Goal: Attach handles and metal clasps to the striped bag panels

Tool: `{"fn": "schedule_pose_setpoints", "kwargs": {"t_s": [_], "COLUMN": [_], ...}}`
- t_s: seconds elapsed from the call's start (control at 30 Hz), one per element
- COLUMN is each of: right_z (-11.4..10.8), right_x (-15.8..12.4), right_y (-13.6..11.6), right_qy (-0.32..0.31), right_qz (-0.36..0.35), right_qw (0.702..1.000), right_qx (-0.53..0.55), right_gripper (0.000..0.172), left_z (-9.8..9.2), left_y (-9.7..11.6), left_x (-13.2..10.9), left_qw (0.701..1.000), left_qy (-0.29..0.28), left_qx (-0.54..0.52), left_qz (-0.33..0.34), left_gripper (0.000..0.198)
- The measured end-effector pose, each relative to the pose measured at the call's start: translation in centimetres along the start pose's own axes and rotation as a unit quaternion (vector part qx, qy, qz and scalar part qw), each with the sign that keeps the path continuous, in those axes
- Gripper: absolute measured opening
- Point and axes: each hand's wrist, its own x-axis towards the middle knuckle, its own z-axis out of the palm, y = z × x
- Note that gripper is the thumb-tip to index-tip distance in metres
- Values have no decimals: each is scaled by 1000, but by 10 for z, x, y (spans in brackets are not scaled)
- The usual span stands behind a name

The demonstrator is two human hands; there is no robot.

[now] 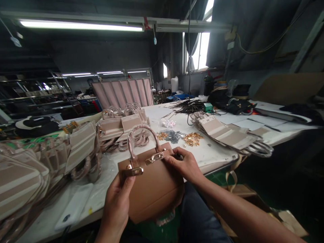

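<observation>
A tan handbag (154, 189) is tilted up at the near table edge, its rounded handle (141, 127) wrapped in clear film. Gold metal hardware shows on two straps across its top. My left hand (117, 202) grips the left side, thumb just below the left gold plate (135, 171). On the right, my right hand (184, 163) pinches the upper corner, with the thumb on the strap end beside the other gold plate (155, 157). A small dark object at the right fingers is too unclear to name. The fingers behind the bag are hidden.
Beige bag panels with wrapped handles lie stacked at the left (20, 182) and right (225, 135). Gold metal pieces (192, 139) and grey metal pieces (174, 136) lie in piles beyond the bag. A green box (208, 107) stands farther back near black strips.
</observation>
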Motion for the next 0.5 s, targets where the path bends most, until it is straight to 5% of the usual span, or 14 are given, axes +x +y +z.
{"fn": "schedule_pose_setpoints", "kwargs": {"t_s": [0.5], "right_z": [-24], "right_x": [-11], "right_y": [27], "right_qy": [-78], "right_qz": [68], "right_qw": [976], "right_qx": [190], "right_gripper": [47], "left_z": [9], "left_y": [-1], "left_x": [14], "left_qw": [999], "left_qy": [15], "left_qx": [0], "left_qz": [-30], "left_gripper": [62]}}
